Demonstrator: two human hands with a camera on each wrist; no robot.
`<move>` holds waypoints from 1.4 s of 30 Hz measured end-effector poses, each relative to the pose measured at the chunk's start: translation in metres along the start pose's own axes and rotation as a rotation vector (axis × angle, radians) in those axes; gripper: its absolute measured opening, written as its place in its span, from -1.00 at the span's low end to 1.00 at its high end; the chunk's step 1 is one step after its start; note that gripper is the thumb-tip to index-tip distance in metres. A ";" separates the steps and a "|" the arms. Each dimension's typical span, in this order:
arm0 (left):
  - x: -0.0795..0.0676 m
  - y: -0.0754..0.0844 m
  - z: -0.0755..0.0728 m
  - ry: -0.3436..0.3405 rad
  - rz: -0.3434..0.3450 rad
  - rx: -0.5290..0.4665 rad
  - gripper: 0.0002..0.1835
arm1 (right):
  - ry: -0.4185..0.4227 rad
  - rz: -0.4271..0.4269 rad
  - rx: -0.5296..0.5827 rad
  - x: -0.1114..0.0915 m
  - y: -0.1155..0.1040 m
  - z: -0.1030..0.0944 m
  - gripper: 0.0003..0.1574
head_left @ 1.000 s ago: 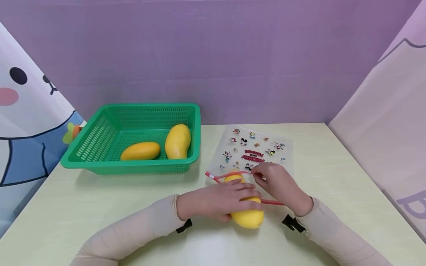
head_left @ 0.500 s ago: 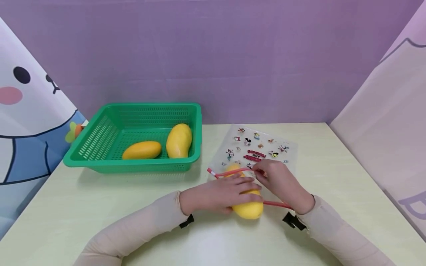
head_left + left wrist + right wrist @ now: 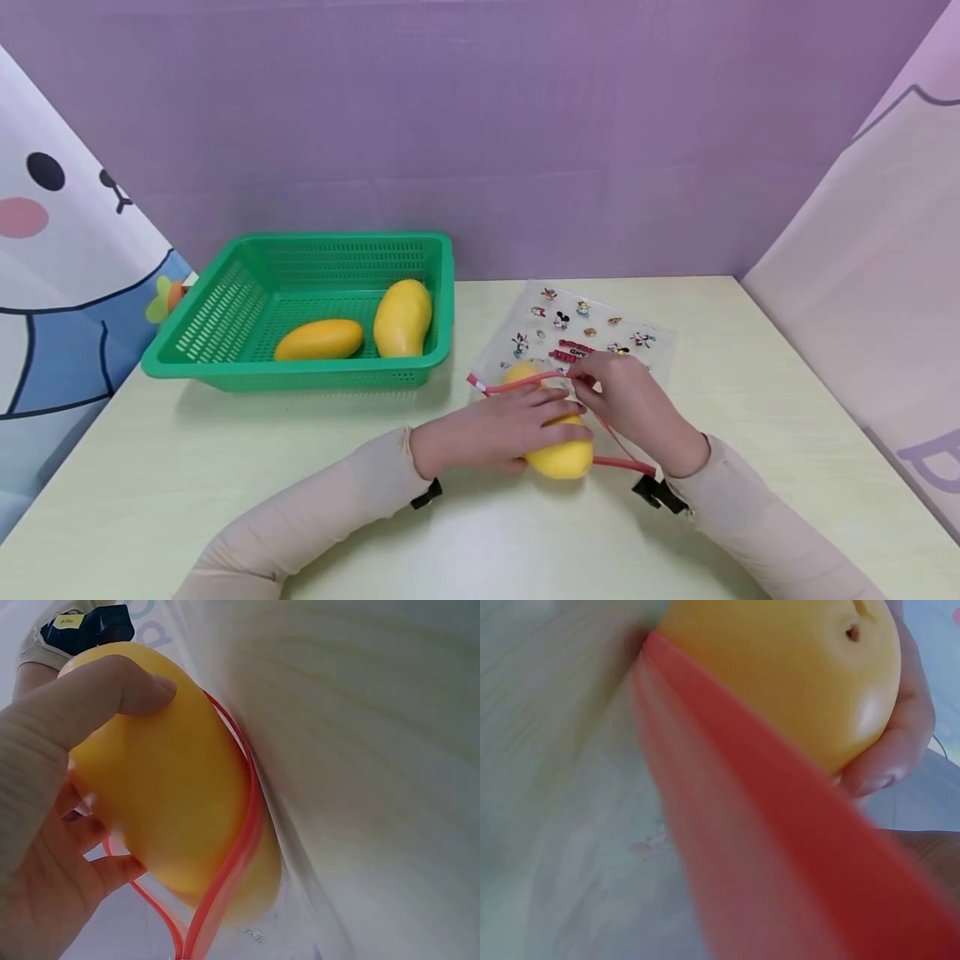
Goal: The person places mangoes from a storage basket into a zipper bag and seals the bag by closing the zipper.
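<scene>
My left hand (image 3: 502, 429) grips a yellow mango (image 3: 561, 458), thumb on one side and fingers across its top. The mango's far end lies inside the mouth of a clear zip bag (image 3: 517, 321) printed with small cartoon figures; its near end sticks out. In the left wrist view the bag's red zip edge (image 3: 251, 802) runs around the mango (image 3: 165, 772). With thumb and fingertips my right hand (image 3: 630, 404) pinches the upper red edge and lifts it. The right wrist view has the red strip (image 3: 757, 795) close up, beside the mango's stem end (image 3: 851, 634).
A green plastic basket (image 3: 300, 375) stands at the back left of the pale table (image 3: 375, 533). Two more mangoes lie in it, a smaller one (image 3: 318, 339) and a larger one (image 3: 403, 317). A purple cloth wall (image 3: 480, 142) closes off the back.
The left hand has pushed the mango away from me, farther into the bag's mouth. The bag has slid slightly back and right, while the right hand keeps its pinch on the edge.
</scene>
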State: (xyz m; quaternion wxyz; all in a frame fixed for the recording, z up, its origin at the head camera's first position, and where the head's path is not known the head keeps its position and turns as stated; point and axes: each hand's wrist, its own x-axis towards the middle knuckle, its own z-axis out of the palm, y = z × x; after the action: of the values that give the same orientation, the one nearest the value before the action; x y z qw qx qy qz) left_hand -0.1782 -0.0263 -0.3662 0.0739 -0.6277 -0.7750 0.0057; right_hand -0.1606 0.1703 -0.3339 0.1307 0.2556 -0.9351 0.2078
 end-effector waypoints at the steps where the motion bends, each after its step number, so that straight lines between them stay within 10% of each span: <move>1: 0.001 0.000 0.000 0.004 -0.004 0.001 -0.16 | -0.001 0.000 0.002 0.000 0.000 0.000 -0.91; 42: 0.031 0.008 0.001 -0.130 -0.236 0.199 -0.20 | 0.162 -0.048 -0.098 0.006 -0.012 -0.011 -0.94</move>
State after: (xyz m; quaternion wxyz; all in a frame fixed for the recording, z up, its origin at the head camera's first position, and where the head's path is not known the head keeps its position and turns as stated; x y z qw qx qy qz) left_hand -0.1771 0.0055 -0.3646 0.0853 -0.5204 -0.8420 0.1142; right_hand -0.1575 0.1631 -0.3185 0.2234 0.2537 -0.9241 0.1784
